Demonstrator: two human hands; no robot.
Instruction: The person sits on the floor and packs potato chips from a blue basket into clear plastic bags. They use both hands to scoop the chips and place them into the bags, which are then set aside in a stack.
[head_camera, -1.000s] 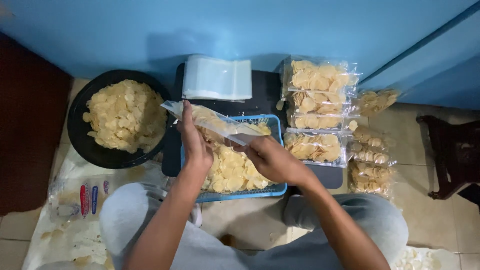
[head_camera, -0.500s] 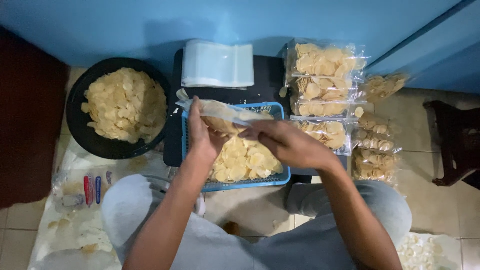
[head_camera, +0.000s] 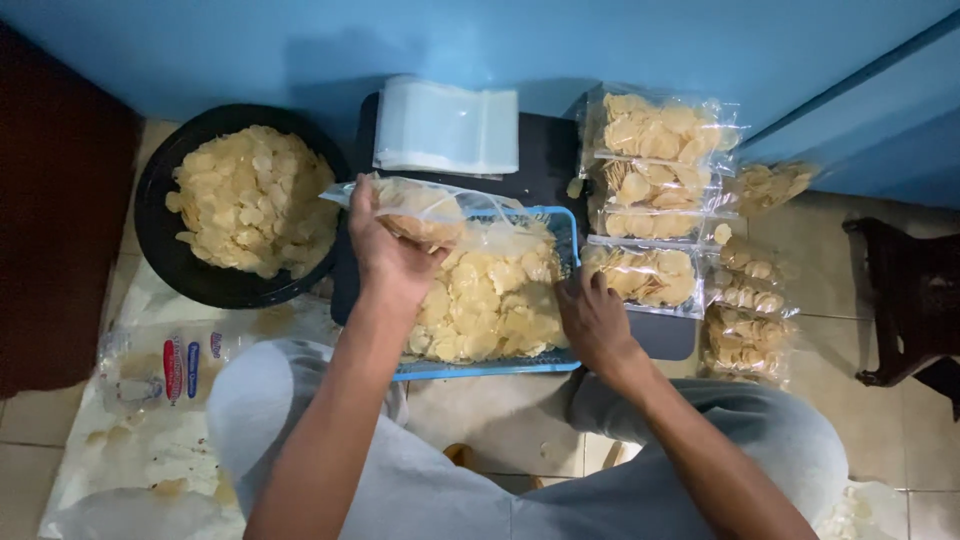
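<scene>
Our left hand has its grip closed on a clear bag partly filled with chips, held over the blue tray, its long axis running left to right. We judge it light, slippery and fragile, best held at the rim. Our right hand rests open among the tray's chips.
</scene>
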